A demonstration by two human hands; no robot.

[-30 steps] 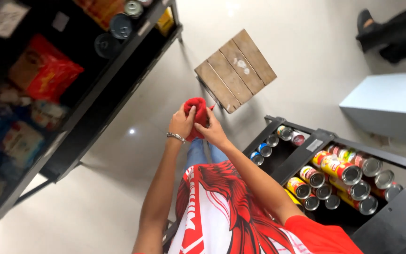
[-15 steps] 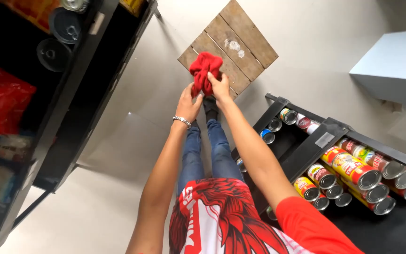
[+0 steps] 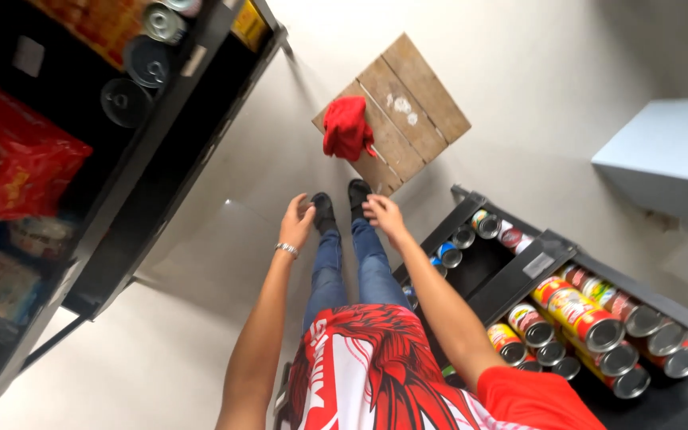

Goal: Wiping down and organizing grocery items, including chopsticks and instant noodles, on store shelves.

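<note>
While your fingers are spread apart and loose, neither hand holds anything. Your left hand (image 3: 296,221) hangs open over the pale floor (image 3: 224,183), with a thin silver bracelet (image 3: 286,249) on its wrist. Your right hand (image 3: 384,215) is open too, just to the right of it, fingers curled a little and apart. Both hands float above your black shoes (image 3: 342,203), which stand at the near edge of a small wooden board (image 3: 408,103).

Past your hands, farther away, a red cloth (image 3: 346,127) lies bunched up on the left part of that board. It is well apart from both hands and nothing touches it but the board.

To the right, near your right arm, a low black shelf (image 3: 511,271) holds rows of cans (image 3: 583,314) lying on their sides, some with red and yellow labels. On the far left, a tall black rack (image 3: 161,151) holds a red bag (image 3: 21,171) and more round cans (image 3: 146,60). A pale grey box (image 3: 666,155) sits at the far right.
</note>
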